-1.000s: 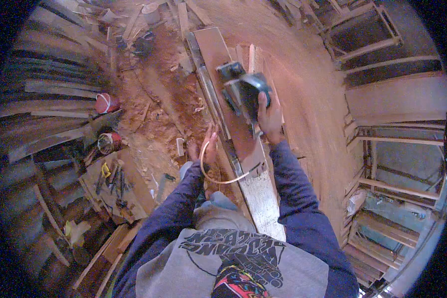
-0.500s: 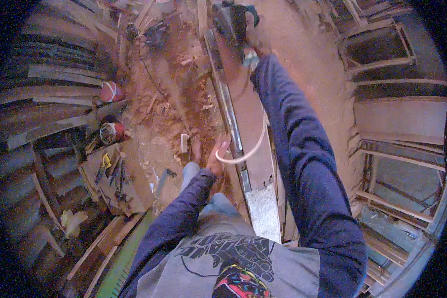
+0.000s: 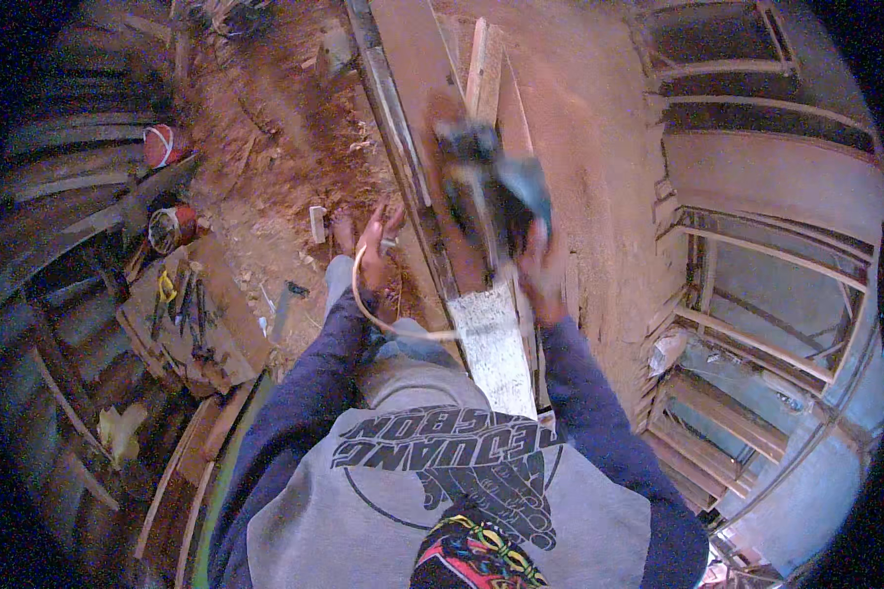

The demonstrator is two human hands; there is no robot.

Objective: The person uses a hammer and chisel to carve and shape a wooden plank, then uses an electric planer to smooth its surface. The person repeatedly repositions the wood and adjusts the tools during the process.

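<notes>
A long wooden plank (image 3: 393, 25) runs away from my body, its near end a bright white patch (image 3: 491, 339). My right hand (image 3: 540, 265) is closed on the rear of a dark and teal electric planer (image 3: 491, 196), which is over the plank and blurred by motion. A pale power cord (image 3: 403, 329) loops from the planer side to my left hand (image 3: 375, 240). That hand is raised left of the plank, fingers mostly extended, with the cord caught at the thumb side. The planer's underside is hidden.
Shavings (image 3: 295, 147) cover the floor on the left. A red bucket (image 3: 167, 145) and a container of tools (image 3: 172, 226) stand there, near a board with several hand tools (image 3: 192, 304). Wooden frames (image 3: 756, 294) stand along the right. My bare foot (image 3: 344, 228) is beside the plank.
The planer has come back along the plank toward my body, my right arm drawing in with it. My left hand stays left of the plank with the cord. The view has shifted.
</notes>
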